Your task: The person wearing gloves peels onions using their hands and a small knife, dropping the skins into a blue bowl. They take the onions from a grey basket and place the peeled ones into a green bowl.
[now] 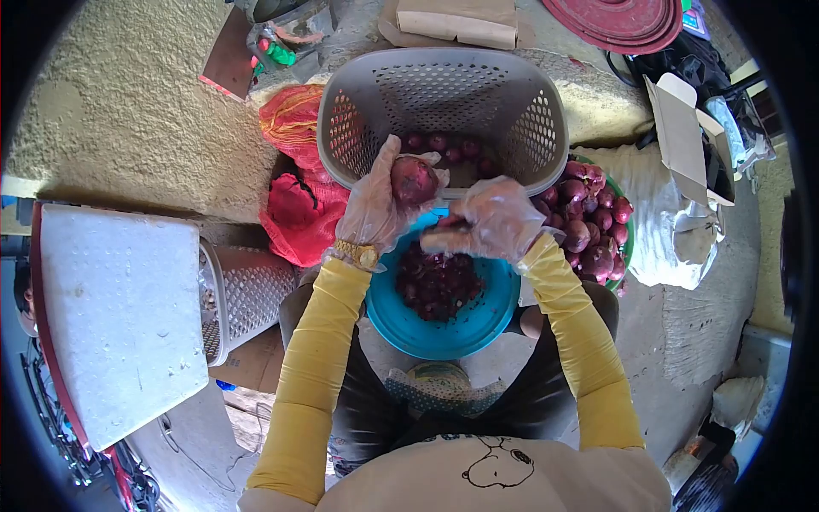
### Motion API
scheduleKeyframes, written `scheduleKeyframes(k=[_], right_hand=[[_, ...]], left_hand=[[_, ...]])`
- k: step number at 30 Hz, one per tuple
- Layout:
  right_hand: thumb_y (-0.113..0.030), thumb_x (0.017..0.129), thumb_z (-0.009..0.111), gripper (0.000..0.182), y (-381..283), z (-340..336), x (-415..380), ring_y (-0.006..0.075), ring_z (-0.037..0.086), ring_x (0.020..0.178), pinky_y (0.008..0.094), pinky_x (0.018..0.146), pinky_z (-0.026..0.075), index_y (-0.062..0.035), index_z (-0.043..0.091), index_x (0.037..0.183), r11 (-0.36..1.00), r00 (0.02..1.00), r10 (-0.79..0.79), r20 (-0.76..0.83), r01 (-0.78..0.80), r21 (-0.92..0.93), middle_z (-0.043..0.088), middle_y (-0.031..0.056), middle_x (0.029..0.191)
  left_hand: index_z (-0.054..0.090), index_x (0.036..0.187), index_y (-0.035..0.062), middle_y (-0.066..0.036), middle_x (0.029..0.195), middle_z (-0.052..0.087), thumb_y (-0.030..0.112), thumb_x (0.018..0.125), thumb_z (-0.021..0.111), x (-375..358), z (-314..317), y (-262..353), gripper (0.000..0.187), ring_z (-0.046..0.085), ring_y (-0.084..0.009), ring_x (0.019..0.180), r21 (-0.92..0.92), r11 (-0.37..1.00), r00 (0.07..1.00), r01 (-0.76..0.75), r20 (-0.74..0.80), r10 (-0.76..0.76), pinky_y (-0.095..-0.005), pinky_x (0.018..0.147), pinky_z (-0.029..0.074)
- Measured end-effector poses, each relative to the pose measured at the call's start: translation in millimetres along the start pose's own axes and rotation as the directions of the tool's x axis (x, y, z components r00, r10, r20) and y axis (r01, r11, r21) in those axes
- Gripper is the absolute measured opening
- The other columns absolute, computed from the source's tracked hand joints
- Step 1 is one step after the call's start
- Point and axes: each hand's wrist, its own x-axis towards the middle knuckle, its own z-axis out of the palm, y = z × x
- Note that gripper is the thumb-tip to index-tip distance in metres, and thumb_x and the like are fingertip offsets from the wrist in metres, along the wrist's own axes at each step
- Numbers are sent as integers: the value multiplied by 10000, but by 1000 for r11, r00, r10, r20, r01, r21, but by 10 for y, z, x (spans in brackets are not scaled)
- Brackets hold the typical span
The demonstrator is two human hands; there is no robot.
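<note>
My left hand (375, 200), in a clear plastic glove with a gold watch at the wrist, is closed around a red onion (415, 181) near the basket's front rim. Close to its right, my gloved right hand (495, 224) has its fingers curled toward the onion; something dark shows between them, but I cannot tell what it is. Below both hands stands a blue basin (401, 320) holding dark red onion skins (439, 286). Just beyond the hands is a grey perforated basket (444, 66) with several red onions (461, 149) at its bottom.
At the right, a green-rimmed container (630, 243) is heaped with red onions, beside a white sack (653, 213). A red mesh bag (299, 192) lies left of the basket. Further left are a white board (119, 307) and another perforated basket (252, 290).
</note>
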Motion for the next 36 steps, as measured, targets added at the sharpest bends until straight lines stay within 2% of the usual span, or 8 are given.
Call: scheduleKeyframes(k=[5, 7, 10, 17, 26, 31, 35, 36], right_hand=[[-732, 812, 671, 623, -134, 184, -87, 391, 695, 779, 494, 711, 543, -115, 758, 839, 995, 985, -36, 167, 19, 102, 708, 142, 786], [-717, 789, 707, 611, -206, 186, -94, 393, 692, 761, 498, 705, 539, -107, 753, 800, 995, 952, 86, 295, -99, 29, 702, 147, 770], [-758, 755, 702, 652, -171, 344, -94, 386, 697, 778, 500, 724, 539, -109, 756, 786, 992, 957, 119, 265, -125, 5, 707, 153, 788], [-829, 715, 670, 741, -199, 156, -46, 387, 697, 795, 510, 727, 534, -99, 760, 811, 998, 936, 58, 348, -53, -23, 713, 158, 832], [-852, 687, 671, 776, -83, 98, -21, 385, 691, 841, 484, 749, 528, -113, 784, 892, 993, 953, 62, 295, -88, 75, 712, 154, 843], [-715, 693, 815, 694, -119, 28, 27, 338, 659, 680, 423, 652, 514, -44, 773, 864, 929, 961, 204, -185, -130, 346, 647, 143, 680], [-642, 716, 849, 672, -75, 48, 68, 315, 619, 655, 409, 648, 499, -8, 763, 920, 905, 920, 352, -174, -288, 312, 640, 172, 693], [-642, 716, 849, 672, -56, 60, 75, 315, 619, 655, 409, 648, 499, -8, 763, 920, 905, 919, 354, -174, -290, 313, 640, 172, 693]], left_hand=[[562, 1283, -84, -215, 1128, 681, 497, 1051, 539, 72, -219, 102, 625, 682, -323, 1064, -70, 998, 979, 9, 202, 5, -448, 931, 598], [562, 1283, -77, -212, 1172, 666, 464, 1067, 521, 71, -239, 123, 584, 660, -322, 1108, -145, 987, 965, 74, 262, -34, -454, 960, 587], [563, 1276, -77, -219, 1192, 653, 395, 1085, 509, -25, -72, 108, 512, 647, -330, 1135, -99, 995, 994, -27, 106, 37, -471, 981, 582], [571, 1219, -59, -236, 1184, 627, 301, 1079, 542, -50, -98, 119, 387, 597, -444, 1189, -175, 984, 996, 17, 87, -1, -543, 1027, 556], [570, 1237, -49, -231, 1188, 628, 256, 1073, 537, -2, -167, 88, 348, 589, -426, 1210, -210, 976, 979, -52, 181, 92, -600, 1005, 547], [538, 1305, -93, -213, 1191, 667, 256, 1070, 537, -105, 14, 74, 421, 618, -337, 1200, -43, 998, 981, -44, 187, 52, -475, 1055, 534], [526, 1329, -72, -191, 1254, 652, 236, 1068, 543, -26, -90, -78, 404, 620, -304, 1205, -103, 994, 984, -21, 172, 38, -431, 1083, 515], [520, 1343, -60, -182, 1275, 642, 214, 1069, 541, 13, -157, -151, 388, 621, -292, 1204, 229, 929, 945, -291, 222, 241, -420, 1093, 505]])
